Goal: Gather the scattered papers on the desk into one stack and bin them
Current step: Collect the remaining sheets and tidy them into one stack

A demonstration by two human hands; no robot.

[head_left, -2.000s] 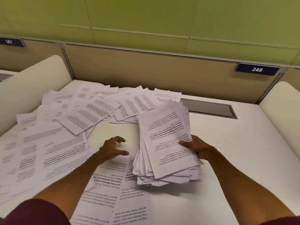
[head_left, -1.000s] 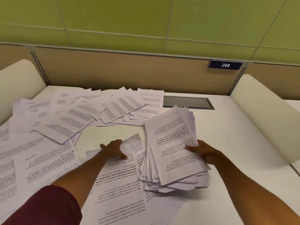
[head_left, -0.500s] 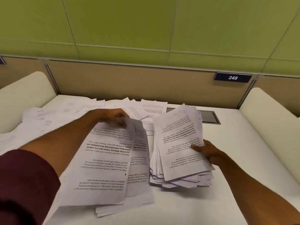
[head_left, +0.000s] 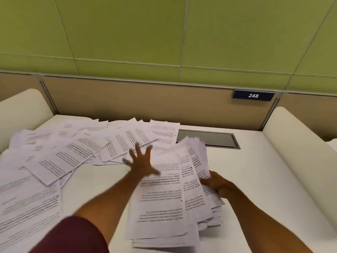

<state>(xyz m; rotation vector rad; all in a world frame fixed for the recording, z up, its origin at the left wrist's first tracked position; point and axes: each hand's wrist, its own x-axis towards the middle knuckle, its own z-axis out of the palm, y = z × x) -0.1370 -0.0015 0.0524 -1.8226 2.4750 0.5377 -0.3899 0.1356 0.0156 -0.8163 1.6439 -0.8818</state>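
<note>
A thick, uneven stack of printed papers lies tilted on the white desk, right of centre. My right hand grips its right edge. My left hand is blurred, fingers spread, at the stack's upper left, with nothing held in it. Several loose printed sheets lie scattered and overlapping across the left half and the back of the desk. No bin is in view.
A grey cable hatch is set into the desk at the back. Cream side dividers rise at both sides. A beige back panel carries a blue sign reading 248.
My left hand laid the sheets it lifted onto the stack and let go, its fingers now spread. My right hand kept its grip on the stack.
</note>
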